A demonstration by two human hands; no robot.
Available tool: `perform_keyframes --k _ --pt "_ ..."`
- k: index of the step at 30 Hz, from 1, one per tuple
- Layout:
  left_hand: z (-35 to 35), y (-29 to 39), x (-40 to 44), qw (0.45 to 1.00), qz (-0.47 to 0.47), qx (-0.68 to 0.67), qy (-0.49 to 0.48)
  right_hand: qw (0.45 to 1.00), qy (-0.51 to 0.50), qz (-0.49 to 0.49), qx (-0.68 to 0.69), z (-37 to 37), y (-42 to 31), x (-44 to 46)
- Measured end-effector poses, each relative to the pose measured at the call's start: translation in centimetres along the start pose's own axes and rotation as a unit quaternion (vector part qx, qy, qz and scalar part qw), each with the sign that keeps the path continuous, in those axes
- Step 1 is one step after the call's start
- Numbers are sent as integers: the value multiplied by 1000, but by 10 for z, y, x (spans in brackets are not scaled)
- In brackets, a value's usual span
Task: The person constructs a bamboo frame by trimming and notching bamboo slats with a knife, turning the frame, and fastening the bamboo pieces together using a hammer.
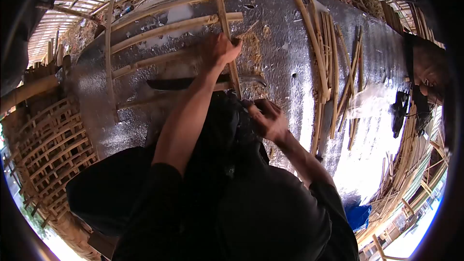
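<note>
My left hand [223, 50] is wrapped round a long upright bamboo strip [221, 7] of a ladder-like bamboo frame. Several bamboo crosspieces [164, 30] run from that strip to a second upright strip [109, 58] at the left. Near the strip's lower end, my right hand [266, 118] has its fingers bent close together; what they hold, if anything, is hidden. Under my left forearm lies a dark, long-bladed knife [174, 84], its curved end showing to the right of the strip.
Silvery foil sheeting [290, 58] covers the floor. Loose bamboo strips [333, 63] lie at the right, beside another blade [327, 116]. A woven bamboo lattice [53, 145] stands at the left. A blue bag [357, 216] sits at the lower right.
</note>
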State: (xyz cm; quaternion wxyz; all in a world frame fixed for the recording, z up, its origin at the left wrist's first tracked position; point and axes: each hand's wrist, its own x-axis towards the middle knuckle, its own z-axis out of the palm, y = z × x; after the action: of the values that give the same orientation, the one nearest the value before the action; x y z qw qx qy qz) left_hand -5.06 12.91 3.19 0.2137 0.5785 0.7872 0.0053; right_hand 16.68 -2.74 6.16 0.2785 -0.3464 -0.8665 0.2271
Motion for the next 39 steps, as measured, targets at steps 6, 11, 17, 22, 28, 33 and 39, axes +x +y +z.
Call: perform_keyframes --k 6,11,17,22,28,33,39 --pt "-16 7 -1 998 -15 20 -56 957 -80 277 -24 -16 -31 27" --pt "7 2 1 1000 -3 5 2 958 -168 224 -64 -3 -22 25" --pt "-12 0 1 1000 13 -3 -2 928 182 285 155 -6 -23 35" --pt "-87 11 6 998 -7 -53 14 935 98 326 97 10 -13 -4" --pt "-235 -22 -27 886 63 -440 129 956 53 287 -44 23 -7 -50" --pt "-329 -58 -66 749 62 -650 114 957 46 271 -96 27 -11 -49" --pt "-355 -111 -76 725 139 -670 75 966 48 242 -78 32 -2 -41"
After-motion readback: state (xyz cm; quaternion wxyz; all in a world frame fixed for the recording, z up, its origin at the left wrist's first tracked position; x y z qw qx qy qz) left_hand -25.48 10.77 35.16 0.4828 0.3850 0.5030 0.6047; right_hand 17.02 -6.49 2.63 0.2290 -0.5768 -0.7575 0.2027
